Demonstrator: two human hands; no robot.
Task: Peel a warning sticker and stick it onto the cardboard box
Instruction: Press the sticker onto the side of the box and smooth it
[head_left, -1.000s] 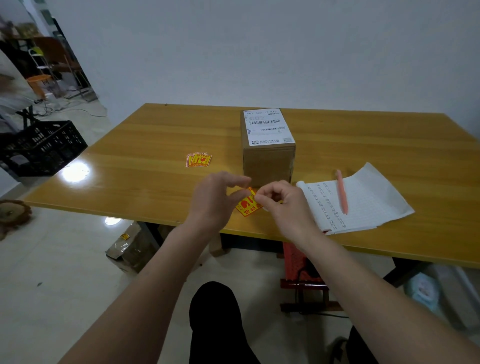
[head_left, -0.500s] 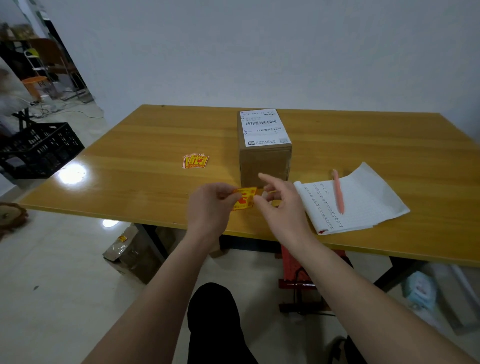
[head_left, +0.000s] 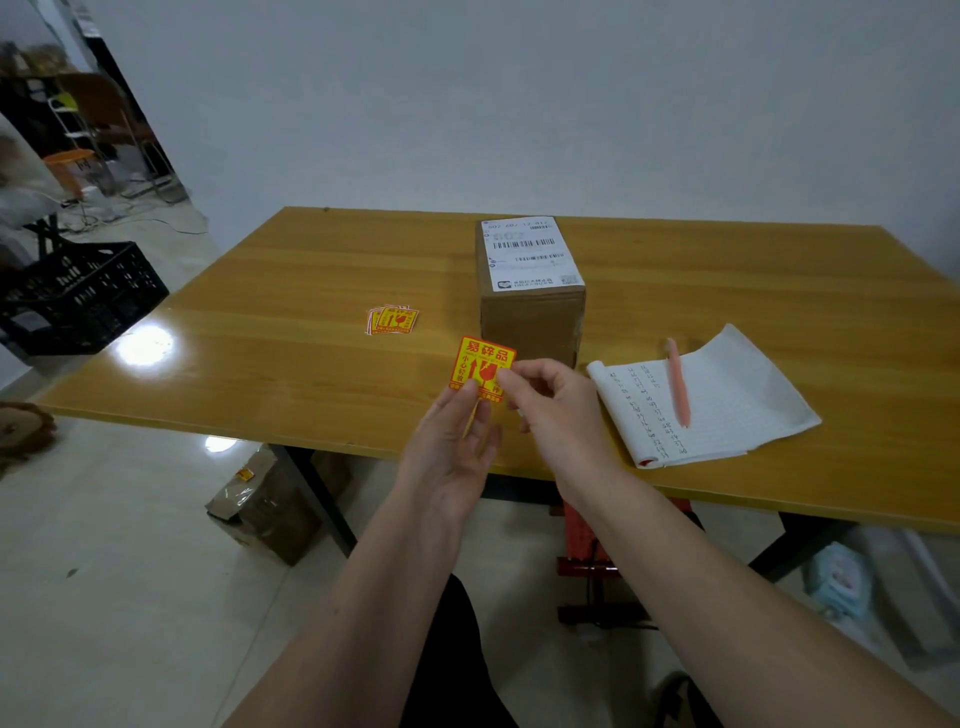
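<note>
A yellow and red warning sticker (head_left: 482, 364) stands upright in the air just in front of the cardboard box (head_left: 531, 322), printed face toward me. My left hand (head_left: 452, 457) holds its lower edge from below, thumb and fingers pinched on it. My right hand (head_left: 553, 410) pinches the sticker's lower right corner with thumb and forefinger. The brown box stands on the wooden table (head_left: 291, 374) with a white shipping label (head_left: 530, 254) on its top. A small pile of the same stickers (head_left: 392, 319) lies to the box's left.
An open notebook (head_left: 701, 400) with a pink pen (head_left: 678, 382) on it lies right of the box. Under the table are a cardboard package (head_left: 270, 504) and a red frame (head_left: 582, 545). A black crate (head_left: 78, 296) stands on the floor at the left.
The sticker has been lifted off the table and turned upright, face toward me. Both hands rose with it and now pinch its lower edge.
</note>
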